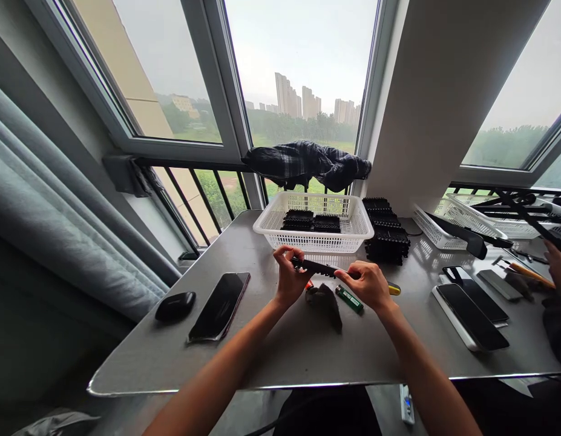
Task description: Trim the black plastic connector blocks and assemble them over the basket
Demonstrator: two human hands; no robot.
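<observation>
A black toothed plastic strip [321, 268] is held up between my two hands, over the table in front of the basket. My left hand [290, 275] pinches its left end with thumb and fingers. The right end lies between the thumb and curled fingers of my right hand [365, 283]. A yellow-ended tool [393, 289] shows just beyond my right hand; most of it is hidden. Below the strip lie a dark crumpled cloth [324, 304], a green cylinder like a lighter or battery [349, 299] and a small red-orange item [309, 284], partly covered.
A white basket [314, 242] holds black toothed pieces [311, 221]; more are stacked beside it [385, 233]. On the left lie a phone [219, 306] and a black mouse-like case [175, 306]. Phones [471, 318] lie on the right, near another person's hand [558, 266].
</observation>
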